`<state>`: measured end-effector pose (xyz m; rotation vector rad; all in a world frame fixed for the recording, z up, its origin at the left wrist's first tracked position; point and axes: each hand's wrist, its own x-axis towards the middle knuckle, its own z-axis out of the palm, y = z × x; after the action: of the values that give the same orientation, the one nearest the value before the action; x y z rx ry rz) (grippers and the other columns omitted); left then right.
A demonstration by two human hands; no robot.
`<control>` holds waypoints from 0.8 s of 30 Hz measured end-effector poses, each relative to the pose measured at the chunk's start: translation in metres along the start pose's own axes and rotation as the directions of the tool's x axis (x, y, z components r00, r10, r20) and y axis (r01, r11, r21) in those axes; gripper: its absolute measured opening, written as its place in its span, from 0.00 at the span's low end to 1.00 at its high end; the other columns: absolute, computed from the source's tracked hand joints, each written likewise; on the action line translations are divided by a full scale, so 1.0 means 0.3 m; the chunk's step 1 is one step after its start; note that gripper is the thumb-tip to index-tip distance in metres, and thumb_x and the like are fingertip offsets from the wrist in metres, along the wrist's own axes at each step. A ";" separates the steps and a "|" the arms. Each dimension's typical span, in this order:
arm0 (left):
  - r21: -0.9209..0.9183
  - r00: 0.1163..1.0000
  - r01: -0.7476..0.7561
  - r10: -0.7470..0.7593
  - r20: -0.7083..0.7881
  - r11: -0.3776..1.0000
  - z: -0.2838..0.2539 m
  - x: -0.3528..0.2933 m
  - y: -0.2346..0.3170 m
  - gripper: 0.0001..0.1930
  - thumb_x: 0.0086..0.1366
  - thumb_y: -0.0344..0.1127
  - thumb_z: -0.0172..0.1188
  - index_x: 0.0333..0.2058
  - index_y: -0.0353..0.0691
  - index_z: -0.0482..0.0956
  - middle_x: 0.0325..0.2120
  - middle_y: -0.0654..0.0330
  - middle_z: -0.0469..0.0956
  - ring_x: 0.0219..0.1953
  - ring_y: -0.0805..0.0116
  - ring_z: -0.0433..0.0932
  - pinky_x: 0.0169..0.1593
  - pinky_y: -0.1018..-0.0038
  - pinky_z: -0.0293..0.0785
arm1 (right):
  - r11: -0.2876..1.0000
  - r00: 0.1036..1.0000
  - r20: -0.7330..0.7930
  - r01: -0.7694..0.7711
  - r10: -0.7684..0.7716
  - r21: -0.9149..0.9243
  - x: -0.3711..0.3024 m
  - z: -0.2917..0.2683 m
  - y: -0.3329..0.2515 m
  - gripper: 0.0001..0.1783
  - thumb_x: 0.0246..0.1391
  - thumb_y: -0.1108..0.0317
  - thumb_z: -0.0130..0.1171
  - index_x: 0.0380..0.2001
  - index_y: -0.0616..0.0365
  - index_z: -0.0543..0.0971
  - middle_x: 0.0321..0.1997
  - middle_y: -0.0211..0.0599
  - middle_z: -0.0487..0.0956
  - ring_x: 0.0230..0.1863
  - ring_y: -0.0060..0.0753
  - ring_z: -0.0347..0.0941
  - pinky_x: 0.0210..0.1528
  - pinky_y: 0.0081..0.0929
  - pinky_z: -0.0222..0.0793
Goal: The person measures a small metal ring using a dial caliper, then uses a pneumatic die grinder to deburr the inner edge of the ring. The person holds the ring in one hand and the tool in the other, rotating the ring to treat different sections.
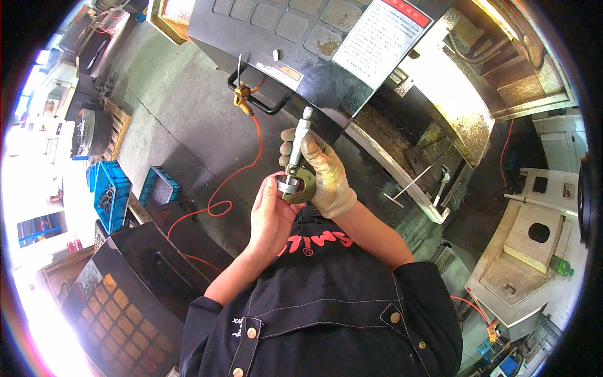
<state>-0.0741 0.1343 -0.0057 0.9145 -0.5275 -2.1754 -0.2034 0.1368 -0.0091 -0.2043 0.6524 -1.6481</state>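
Observation:
My right hand (pixel 330 179), in a pale knitted glove, is wrapped round a micrometer (pixel 300 143) with a silver barrel and a green C-shaped frame. The barrel points away from me, with the frame at the near end. My bare left hand (pixel 267 217) pinches a small shiny metal ring (pixel 287 185) between thumb and fingers. The ring sits at the opening of the green frame, between the measuring faces as far as can be seen. Whether both faces touch it I cannot tell. Both hands are close together in front of my black apron (pixel 326 301).
Ahead stands a dark machine panel (pixel 251 44) with a notice sheet (pixel 383 41). A yellow air gun (pixel 242 95) hangs on its handle, trailing an orange hose (pixel 259 141). An open machine bay with a T-handled rod (pixel 411 183) is at right. Blue crates (pixel 127 204) stand left.

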 end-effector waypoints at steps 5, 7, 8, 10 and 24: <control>-0.008 1.000 0.003 -0.003 0.007 1.000 -0.004 0.004 -0.005 0.15 0.70 0.45 0.43 0.45 0.39 0.68 0.38 0.60 0.74 0.39 0.69 0.74 0.42 0.70 0.72 | 1.000 1.000 -0.016 0.002 -0.003 -0.013 0.000 -0.004 0.000 0.24 0.54 0.53 0.59 0.46 0.60 0.74 0.35 0.31 0.77 0.35 0.22 0.74 0.39 0.20 0.73; -0.006 1.000 0.002 -0.002 0.012 1.000 -0.003 0.004 -0.006 0.15 0.70 0.45 0.43 0.45 0.39 0.68 0.38 0.59 0.74 0.39 0.69 0.74 0.42 0.70 0.71 | 1.000 1.000 -0.016 0.003 -0.003 -0.006 -0.001 -0.005 -0.001 0.23 0.53 0.54 0.60 0.45 0.60 0.74 0.35 0.31 0.77 0.35 0.22 0.74 0.39 0.20 0.73; -0.005 1.000 0.001 -0.001 0.014 1.000 -0.003 0.004 -0.006 0.15 0.70 0.45 0.43 0.45 0.39 0.68 0.38 0.59 0.74 0.39 0.69 0.74 0.42 0.70 0.71 | 1.000 1.000 -0.014 0.003 -0.003 -0.002 -0.002 -0.003 -0.003 0.23 0.53 0.54 0.60 0.45 0.60 0.74 0.35 0.31 0.77 0.35 0.23 0.74 0.39 0.20 0.73; 0.005 1.000 0.008 -0.008 0.007 1.000 -0.001 0.005 -0.004 0.16 0.71 0.45 0.43 0.45 0.39 0.68 0.38 0.59 0.74 0.39 0.69 0.74 0.42 0.71 0.71 | 1.000 1.000 -0.012 0.007 -0.007 0.005 -0.003 -0.001 -0.005 0.22 0.53 0.55 0.60 0.45 0.60 0.74 0.35 0.32 0.77 0.35 0.23 0.74 0.39 0.20 0.73; 0.016 1.000 0.019 -0.020 0.017 1.000 -0.001 0.004 0.001 0.16 0.70 0.45 0.43 0.46 0.38 0.67 0.39 0.59 0.74 0.40 0.69 0.74 0.43 0.70 0.71 | 0.999 1.000 -0.015 -0.004 0.004 0.043 0.001 0.001 -0.007 0.18 0.53 0.59 0.61 0.43 0.59 0.75 0.33 0.31 0.76 0.33 0.23 0.74 0.36 0.20 0.73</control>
<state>-0.0743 0.1331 -0.0063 0.9140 -0.5473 -2.2011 -0.2052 0.1364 -0.0077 -0.1591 0.6275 -1.6598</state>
